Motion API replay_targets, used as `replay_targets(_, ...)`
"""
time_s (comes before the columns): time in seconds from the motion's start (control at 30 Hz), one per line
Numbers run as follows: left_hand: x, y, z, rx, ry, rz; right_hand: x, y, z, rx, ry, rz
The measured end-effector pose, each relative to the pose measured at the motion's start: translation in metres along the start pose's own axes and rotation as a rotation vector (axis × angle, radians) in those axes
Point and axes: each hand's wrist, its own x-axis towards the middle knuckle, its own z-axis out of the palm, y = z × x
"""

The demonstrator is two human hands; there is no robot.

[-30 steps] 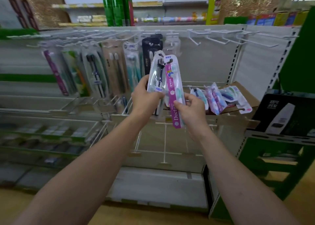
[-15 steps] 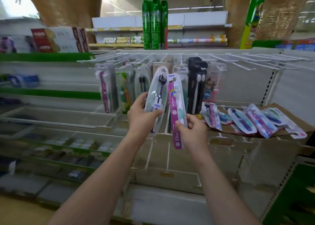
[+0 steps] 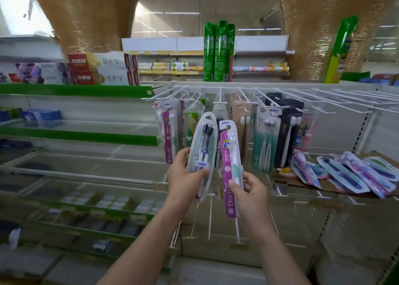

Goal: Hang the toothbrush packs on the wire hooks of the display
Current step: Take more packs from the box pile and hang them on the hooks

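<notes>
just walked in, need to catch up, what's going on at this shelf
A person is stocking toothbrushes. The left hand holds a clear pack with a dark brush, and the right hand holds a pink pack. Neither is hung yet. Several packs already hang on the wire hooks, and more lie loose on cardboard to the right.

Hanging packs (image 3: 264,137) on wire hooks (image 3: 336,101); loose packs (image 3: 345,174) on cardboard (image 3: 302,184), lower right.

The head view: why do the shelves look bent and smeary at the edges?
Head view: wide-angle lens bows the white wire hooks and green shelf edge; lower-left shelves are blurred; the clear oval toothbrush pack and pink Doctor toothbrush pack stay sharp.
</notes>
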Motion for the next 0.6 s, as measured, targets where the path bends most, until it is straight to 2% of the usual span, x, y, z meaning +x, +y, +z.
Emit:
replay_targets(0.2,0.011,-0.004,0.007,-0.032,-0.058,0.0,0.006,0.001,-0.002,-0.005,0.04,-0.001)
replay_targets(0.6,0.043,-0.007,0.039,-0.059,-0.067,0.056,0.041,0.0,-0.006,0.011,0.017,-0.03)
